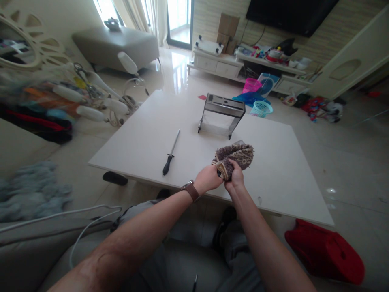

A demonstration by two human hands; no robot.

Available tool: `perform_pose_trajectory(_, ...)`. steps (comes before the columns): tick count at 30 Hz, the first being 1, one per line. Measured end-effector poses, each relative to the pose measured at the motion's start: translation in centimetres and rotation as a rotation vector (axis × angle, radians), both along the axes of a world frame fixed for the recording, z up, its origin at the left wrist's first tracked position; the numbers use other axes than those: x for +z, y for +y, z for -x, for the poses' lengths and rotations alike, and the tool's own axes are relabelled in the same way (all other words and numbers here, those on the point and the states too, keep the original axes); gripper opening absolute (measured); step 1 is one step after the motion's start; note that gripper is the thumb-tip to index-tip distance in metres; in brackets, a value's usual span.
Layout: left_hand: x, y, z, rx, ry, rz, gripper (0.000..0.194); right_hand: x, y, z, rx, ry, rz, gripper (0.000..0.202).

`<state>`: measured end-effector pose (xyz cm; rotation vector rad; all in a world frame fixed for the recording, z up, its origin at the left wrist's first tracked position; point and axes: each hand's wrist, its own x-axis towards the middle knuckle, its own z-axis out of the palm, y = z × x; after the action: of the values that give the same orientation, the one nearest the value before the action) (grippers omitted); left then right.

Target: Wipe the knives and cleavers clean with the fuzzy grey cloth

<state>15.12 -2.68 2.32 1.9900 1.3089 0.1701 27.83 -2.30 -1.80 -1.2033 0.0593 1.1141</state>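
A brown patterned cloth point(238, 156) is bunched up over the near part of the white table, and a bit of something grey and flat shows past its far edge. My right hand point(236, 176) is closed around the cloth. My left hand point(209, 178), with a watch on its wrist, is a fist at the cloth's left end; a small dark end of something shows beside it, too hidden to name. A sharpening steel point(170, 153) with a black handle lies to the left. Beyond the cloth stands an empty-looking metal knife-block frame point(223, 109).
The white table point(136, 138) spans the middle. A small red piece point(201, 97) lies near its far edge. Past it are a turquoise basket point(261, 108) and a TV cabinet point(217, 65). A red object point(325, 251) rests at the lower right. White lamp arms point(103, 106) stand at left.
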Motion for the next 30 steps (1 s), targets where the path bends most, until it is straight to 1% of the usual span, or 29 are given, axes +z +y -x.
perform_pose_trajectory(7, 0.02, -0.05, -0.03, -0.004, -0.014, -0.006, 0.036, -0.54, 0.07, -0.19, 0.017, -0.002, -0.019, 0.022)
perform_pose_trajectory(13, -0.02, 0.0, -0.07, -0.007, -0.019, -0.01, 0.035, -0.46, 0.07, -0.08, -0.01, -0.005, -0.009, 0.022)
perform_pose_trajectory(23, 0.04, -0.02, -0.06, -0.007, -0.017, 0.0, 0.036, 0.01, -0.04, 0.18, -0.012, -0.014, 0.004, 0.021)
perform_pose_trajectory(30, -0.06, -0.01, -0.05, -0.007, -0.022, -0.022, 0.034, -0.49, 0.04, -0.11, 0.01, -0.016, -0.014, 0.021)
